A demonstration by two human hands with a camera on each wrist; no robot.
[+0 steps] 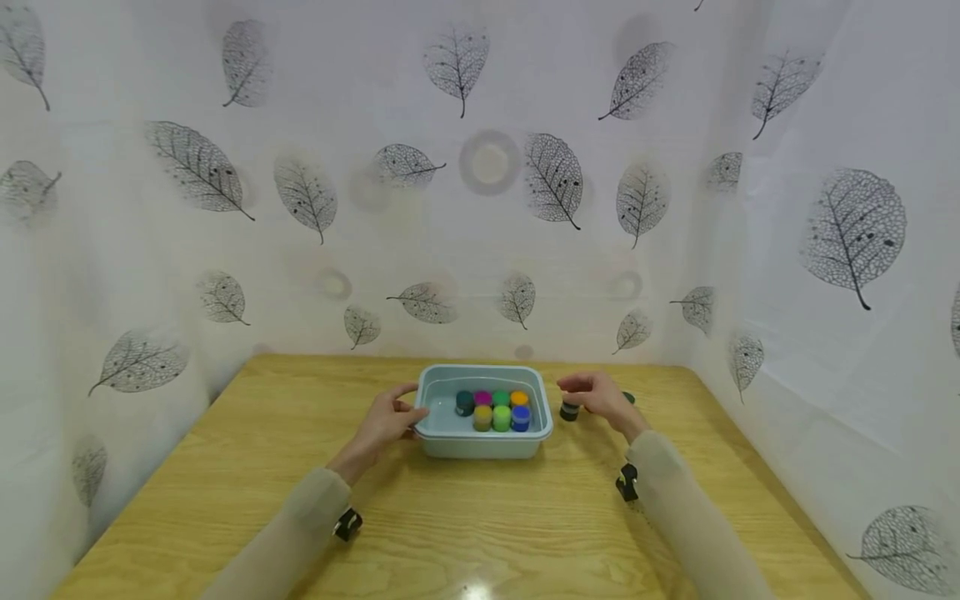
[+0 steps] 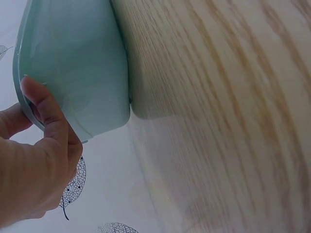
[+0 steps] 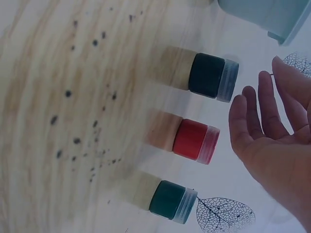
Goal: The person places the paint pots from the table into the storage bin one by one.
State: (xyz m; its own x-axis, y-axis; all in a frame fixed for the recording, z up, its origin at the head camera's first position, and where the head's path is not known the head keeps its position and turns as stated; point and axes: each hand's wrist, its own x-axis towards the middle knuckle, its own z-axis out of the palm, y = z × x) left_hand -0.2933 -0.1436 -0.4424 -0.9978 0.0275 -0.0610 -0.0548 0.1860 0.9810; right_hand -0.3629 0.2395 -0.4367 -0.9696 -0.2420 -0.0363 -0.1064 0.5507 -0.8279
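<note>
A pale blue-green plastic tub (image 1: pixel 482 448) stands on the table, with several small paint jars (image 1: pixel 501 418) grouped in its right half. At the tub's left end, my left hand (image 1: pixel 387 423) pinches the rim between thumb and fingers; the left wrist view shows this rim (image 2: pixel 18 63) up close. My right hand (image 1: pixel 598 395) is over a dark paint jar (image 1: pixel 569 412) just right of the tub. In the right wrist view the fingers are apart and hold nothing. A red paint jar (image 3: pixel 195 141) and a green paint jar (image 3: pixel 172 201) stand in a row with the dark one.
The wooden table (image 1: pixel 480 517) runs back to a pale curtain (image 1: pixel 405 233) printed with leaves, which also hangs along both sides. Dark specks (image 3: pixel 68 93) dot the tabletop near the right wrist.
</note>
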